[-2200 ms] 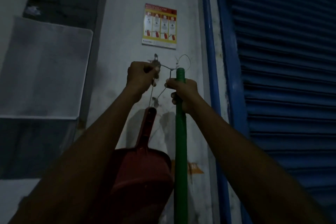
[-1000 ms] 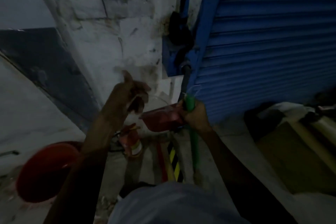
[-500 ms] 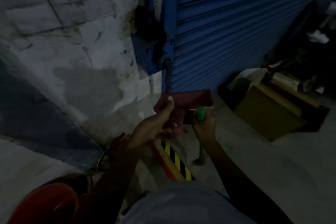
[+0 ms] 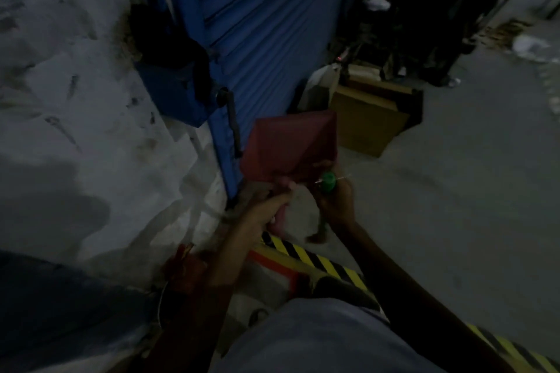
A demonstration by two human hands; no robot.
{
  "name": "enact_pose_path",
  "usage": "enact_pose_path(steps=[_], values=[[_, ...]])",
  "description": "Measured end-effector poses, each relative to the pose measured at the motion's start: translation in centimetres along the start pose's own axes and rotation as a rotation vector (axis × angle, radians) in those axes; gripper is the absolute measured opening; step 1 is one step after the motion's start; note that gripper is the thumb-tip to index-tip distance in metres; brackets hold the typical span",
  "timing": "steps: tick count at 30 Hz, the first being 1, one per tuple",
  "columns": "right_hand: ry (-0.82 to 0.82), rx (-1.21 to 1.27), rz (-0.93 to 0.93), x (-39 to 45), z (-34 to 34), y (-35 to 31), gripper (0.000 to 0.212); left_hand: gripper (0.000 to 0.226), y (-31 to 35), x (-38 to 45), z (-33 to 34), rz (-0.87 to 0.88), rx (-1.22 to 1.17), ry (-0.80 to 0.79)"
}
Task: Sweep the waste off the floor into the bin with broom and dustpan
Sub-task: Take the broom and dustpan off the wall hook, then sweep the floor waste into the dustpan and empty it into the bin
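The grey concrete floor [image 4: 454,206] takes up the right half of what I can see, dim and bare nearest us. To the left stands a stained whitewashed wall [image 4: 75,85], and between the two a blue roller shutter [image 4: 272,24] comes down to the ground, with a blue box-like housing [image 4: 172,88] fixed at its left edge. Past the shutter a cardboard box [image 4: 366,121] sits on the floor against a dark heap of clutter [image 4: 424,9] I cannot make out. A yellow-and-black hazard strip [image 4: 318,260] runs along the floor just in front of the person.

The red dustpan [image 4: 291,148] is held up at chest height in front of the shutter, its broad underside turned towards us. The left hand [image 4: 266,209] is curled round the pan's handle from below. Just beside it, the right hand [image 4: 336,200] is wrapped tight round the top of the green broom handle [image 4: 328,182], whose capped end pokes out above the fist, touching the lower edge of the pan. The stick drops towards the floor beneath that fist, blurred. Far off at the upper right, some pale litter [image 4: 530,45] lies on the floor.
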State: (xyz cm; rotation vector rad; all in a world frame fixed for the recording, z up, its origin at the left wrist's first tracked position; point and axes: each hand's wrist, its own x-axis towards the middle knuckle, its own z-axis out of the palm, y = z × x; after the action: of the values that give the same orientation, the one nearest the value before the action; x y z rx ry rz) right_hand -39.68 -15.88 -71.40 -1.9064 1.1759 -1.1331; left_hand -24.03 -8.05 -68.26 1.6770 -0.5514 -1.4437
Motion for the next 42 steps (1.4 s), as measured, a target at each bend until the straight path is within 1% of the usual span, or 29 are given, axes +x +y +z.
enact_pose_path(steps=[1, 3, 4, 6, 8, 10, 12, 14, 16, 17, 18, 20, 21, 23, 24, 25, 27, 28, 29, 30, 31, 32, 33, 34, 35, 36, 38, 39, 42], values=[[0.017, -0.050, -0.005, -0.5, -1.0, 0.1, 0.028, 0.011, -0.4, -0.1, -0.1, 0.011, -0.061, -0.029], [0.066, -0.231, 0.061, -1.5, -2.9, 1.0, 0.030, 0.011, -1.2, -0.1, 0.2, 0.049, -0.141, -0.072], [0.076, -0.323, 0.151, -1.9, -3.7, 1.5, 0.035, 0.011, -1.7, -0.1, 0.3, 0.086, -0.149, -0.074], [0.031, -0.472, 0.423, -2.4, -5.1, 2.5, 0.046, 0.011, -2.5, -0.3, 0.4, 0.150, -0.154, -0.050], [-0.027, -0.504, 0.635, -2.6, -6.1, 2.8, 0.049, 0.012, -3.9, 0.2, 0.3, 0.157, -0.116, -0.021], [0.014, -0.331, 0.750, -2.4, -7.3, 2.9, 0.044, 0.024, -5.1, 0.8, 0.3, 0.129, -0.059, -0.007], [0.119, -0.075, 0.883, -2.2, -8.8, 2.6, 0.036, 0.033, -6.1, 1.3, 0.5, 0.090, -0.021, -0.015], [0.190, 0.132, 0.968, -2.1, -11.4, 2.5, 0.037, 0.035, -7.2, 2.0, 1.2, 0.069, 0.003, -0.025], [0.232, 0.309, 0.988, -2.1, -15.0, 1.7, 0.029, 0.032, -7.7, 2.4, 2.1, 0.062, 0.012, -0.038], [0.289, 0.421, 0.967, -2.4, -17.1, 1.1, 0.017, 0.033, -7.9, 2.6, 2.8, 0.057, 0.026, -0.049], [0.373, 0.557, 0.932, -2.9, -19.1, 0.2, 0.012, 0.035, -8.0, 2.9, 3.6, 0.052, 0.042, -0.063], [0.559, 0.916, 0.842, -4.7, -22.4, -1.4, 0.030, 0.040, -8.1, 3.0, 5.1, 0.048, 0.069, -0.080], [0.592, 1.101, 0.757, -6.0, -23.9, -2.1, 0.032, 0.041, -8.1, 2.8, 6.1, 0.053, 0.080, -0.088], [0.541, 1.345, 0.573, -9.1, -25.8, -3.0, 0.028, 0.040, -8.3, 2.5, 7.9, 0.068, 0.089, -0.088], [0.497, 1.389, 0.536, -11.0, -26.4, -3.7, 0.026, 0.040, -8.5, 2.4, 8.7, 0.071, 0.098, -0.087], [0.474, 1.407, 0.528, -12.6, -26.6, -4.1, 0.032, 0.038, -8.7, 2.3, 9.3, 0.070, 0.104, -0.079], [0.411, 1.357, 0.546, -15.7, -27.0, -4.3, 0.052, 0.035, -9.2, 1.9, 10.8, 0.055, 0.104, -0.071], [0.390, 1.273, 0.591, -16.9, -27.1, -3.6, 0.051, 0.032, -9.5, 1.6, 11.5, 0.049, 0.095, -0.072], [0.359, 1.175, 0.679, -18.0, -26.9, -2.4, 0.046, 0.030, -9.9, 1.1, 12.2, 0.048, 0.081, -0.075], [0.337, 1.074, 0.791, -18.4, -26.5, -0.7, 0.054, 0.029, -10.1, 0.8, 12.7, 0.050, 0.066, -0.073], [0.286, 0.983, 0.929, -18.8, -26.3, 1.1, 0.069, 0.029, -10.3, 0.2, 13.4, 0.053, 0.060, -0.071], [0.221, 0.922, 1.034, -18.9, -26.0, 2.8, 0.072, 0.030, -10.6, -0.3, 13.9, 0.052, 0.062, -0.073], [0.155, 0.861, 1.066, -18.7, -25.7, 4.0, 0.063, 0.031, -10.9, -0.8, 14.4, 0.052, 0.067, -0.078], [0.112, 0.759, 1.079, -18.5, -25.3, 5.1, 0.049, 0.031, -11.3, -1.1, 14.7, 0.049, 0.079, -0.088], [0.083, 0.638, 1.071, -18.6, -24.9, 5.9, 0.039, 0.030, -11.5, -1.5, 14.9, 0.048, 0.090, -0.099], [0.058, 0.522, 1.046, -19.0, -24.7, 6.7, 0.035, 0.029, -11.9, -1.9, 15.0, 0.050, 0.099, -0.111], [0.037, 0.373, 0.980, -21.0, -24.4, 7.5, 0.036, 0.027, -12.7, -2.6, 15.4, 0.059, 0.114, -0.114], [0.051, 0.349, 0.953, -22.4, -24.4, 7.5, 0.038, 0.026, -13.0, -3.0, 15.5, 0.066, 0.114, -0.111], [0.188, 0.308, 0.797, -26.3, -25.2, 6.7, 0.037, 0.026, -13.9, -4.1, 15.8, 0.065, 0.106, -0.101]])
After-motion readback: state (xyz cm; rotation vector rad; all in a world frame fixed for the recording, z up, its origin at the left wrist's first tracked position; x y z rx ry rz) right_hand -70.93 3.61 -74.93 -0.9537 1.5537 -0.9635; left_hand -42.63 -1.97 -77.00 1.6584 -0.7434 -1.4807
